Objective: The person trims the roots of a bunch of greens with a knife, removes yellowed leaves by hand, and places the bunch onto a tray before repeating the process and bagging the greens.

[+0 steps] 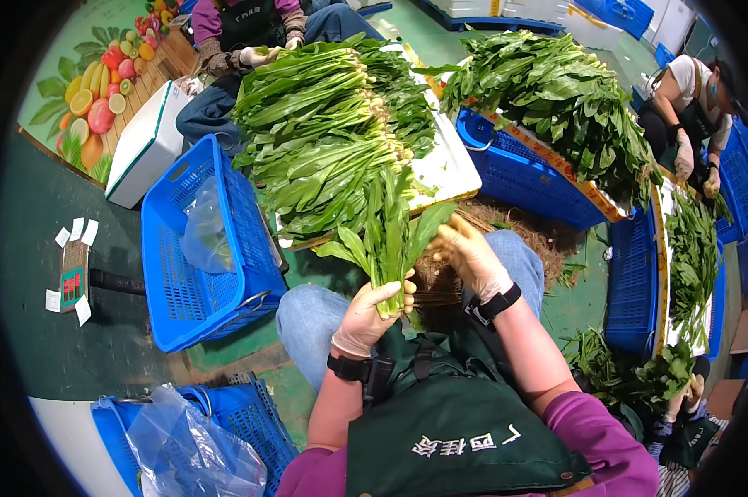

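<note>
My left hand (374, 310), in a pale thin glove, grips the cut stem ends of a bunch of long green leafy vegetables (391, 242), its leaves pointing away from me. Just right of the bunch is my right hand (464, 251), gloved too, with bent fingers apart beside an outer leaf; nothing shows in its grasp. Beyond both hands lies a large heap of the same leafy greens (324, 136), stems towards the right, on a white foam box lid (448, 168).
A blue plastic crate (240, 248) holding a clear bag stands left, near a digital scale (72, 279). Another blue crate (250, 404) with a clear plastic bag (194, 447) is lower left. Roots and trimmings (523, 236) lie beyond my knees. Co-workers (691, 118) handle greens around.
</note>
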`<state>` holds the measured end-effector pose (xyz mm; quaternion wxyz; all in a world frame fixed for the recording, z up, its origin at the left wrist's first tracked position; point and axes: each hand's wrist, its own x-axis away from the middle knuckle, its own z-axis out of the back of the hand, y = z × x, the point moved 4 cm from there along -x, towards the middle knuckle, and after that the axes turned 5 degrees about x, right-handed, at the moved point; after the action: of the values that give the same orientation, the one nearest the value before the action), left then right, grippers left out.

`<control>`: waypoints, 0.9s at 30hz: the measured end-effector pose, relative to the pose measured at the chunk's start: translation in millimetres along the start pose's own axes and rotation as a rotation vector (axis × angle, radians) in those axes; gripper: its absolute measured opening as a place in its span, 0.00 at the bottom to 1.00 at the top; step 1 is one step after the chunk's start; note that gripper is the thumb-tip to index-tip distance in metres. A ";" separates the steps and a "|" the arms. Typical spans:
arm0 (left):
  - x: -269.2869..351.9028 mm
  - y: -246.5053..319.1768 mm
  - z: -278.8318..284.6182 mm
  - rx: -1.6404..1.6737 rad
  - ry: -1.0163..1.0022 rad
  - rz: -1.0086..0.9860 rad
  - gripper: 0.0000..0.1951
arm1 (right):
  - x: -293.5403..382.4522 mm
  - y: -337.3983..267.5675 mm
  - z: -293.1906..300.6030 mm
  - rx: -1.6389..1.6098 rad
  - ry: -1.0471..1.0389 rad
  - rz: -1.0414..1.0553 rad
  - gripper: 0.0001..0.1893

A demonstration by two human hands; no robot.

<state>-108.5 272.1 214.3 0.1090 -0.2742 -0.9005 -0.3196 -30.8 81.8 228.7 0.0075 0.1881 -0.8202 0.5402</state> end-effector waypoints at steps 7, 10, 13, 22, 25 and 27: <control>2.6 -0.9 -6.1 0.371 -0.171 0.124 0.24 | -19.4 -25.4 14.7 0.136 0.186 0.129 0.24; 7.8 2.2 -4.6 0.299 -0.144 0.084 0.24 | -42.9 -34.6 8.5 0.320 0.238 0.302 0.23; 19.4 14.3 -8.9 0.213 -0.126 -0.123 0.19 | -79.1 -42.9 -0.2 0.533 0.314 0.418 0.21; 39.6 58.3 23.4 0.369 0.140 -0.548 0.12 | -162.9 -72.1 -77.8 1.418 0.317 0.698 0.16; 37.2 50.4 40.4 0.412 0.233 -0.562 0.13 | -151.2 -80.6 -80.7 1.553 0.340 0.732 0.12; 29.6 46.8 46.8 0.430 0.269 -0.565 0.13 | -127.8 -82.5 -82.1 1.507 0.395 0.782 0.11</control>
<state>-107.5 344.6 213.3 0.1889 0.0586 -0.9647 -0.1738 98.3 164.7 308.2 -0.1631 -0.2492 -0.2336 0.9256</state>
